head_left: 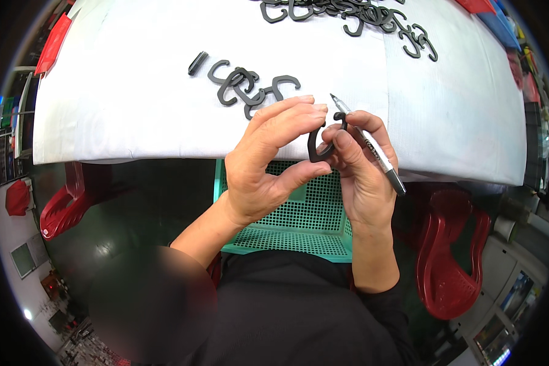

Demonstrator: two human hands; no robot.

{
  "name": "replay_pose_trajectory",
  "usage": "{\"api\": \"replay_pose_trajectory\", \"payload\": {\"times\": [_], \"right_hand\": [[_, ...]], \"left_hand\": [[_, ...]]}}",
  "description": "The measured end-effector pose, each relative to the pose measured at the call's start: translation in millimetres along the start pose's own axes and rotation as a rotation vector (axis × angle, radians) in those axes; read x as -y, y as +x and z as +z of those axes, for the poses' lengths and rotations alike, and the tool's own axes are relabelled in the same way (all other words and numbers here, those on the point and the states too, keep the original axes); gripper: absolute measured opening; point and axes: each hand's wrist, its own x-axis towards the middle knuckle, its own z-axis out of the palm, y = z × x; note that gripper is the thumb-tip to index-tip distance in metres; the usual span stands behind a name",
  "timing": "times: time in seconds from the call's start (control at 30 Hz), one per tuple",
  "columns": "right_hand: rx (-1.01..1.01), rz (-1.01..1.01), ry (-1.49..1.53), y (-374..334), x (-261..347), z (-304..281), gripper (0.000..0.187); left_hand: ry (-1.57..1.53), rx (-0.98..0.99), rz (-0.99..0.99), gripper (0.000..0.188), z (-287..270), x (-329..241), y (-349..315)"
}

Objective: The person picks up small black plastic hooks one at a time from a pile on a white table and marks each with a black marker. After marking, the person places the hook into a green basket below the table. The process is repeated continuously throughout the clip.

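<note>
Above the table's front edge I have a black C-shaped hook between both hands. My left hand is around its left side, thumb at the bottom and fingers at the top. The thumb and forefinger of my right hand pinch its right end. That same hand also carries an uncapped marker, silver-white with a black end, its dark tip pointing up and left. Just beyond my left hand lies a small group of black hooks. A loose black marker cap rests to their left.
A larger heap of black hooks covers part of the far side of the white-covered table. Below my hands is a green mesh basket. Red plastic chairs stand at the left and right.
</note>
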Motion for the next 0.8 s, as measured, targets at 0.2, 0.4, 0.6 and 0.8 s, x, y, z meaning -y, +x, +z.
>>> {"api": "replay_pose_trajectory", "payload": {"times": [0.2, 0.4, 0.6, 0.8], "right_hand": [[0.032, 0.057, 0.11, 1, -5, -3, 0.025], [-0.091, -0.054, -0.148, 4, -1, 7, 0.03], [-0.204, -0.288, -0.495, 4, 6, -11, 0.031], [-0.197, -0.285, -0.542, 4, 1, -10, 0.014]], "left_hand": [[0.069, 0.01, 0.108, 0.052, 0, 6, 1], [0.081, 0.096, 0.113, 0.06, -11, 13, 1], [0.239, 0.193, -0.042, 0.053, -19, 13, -4], [0.265, 0.219, -0.086, 0.048, -18, 18, -7]]}}
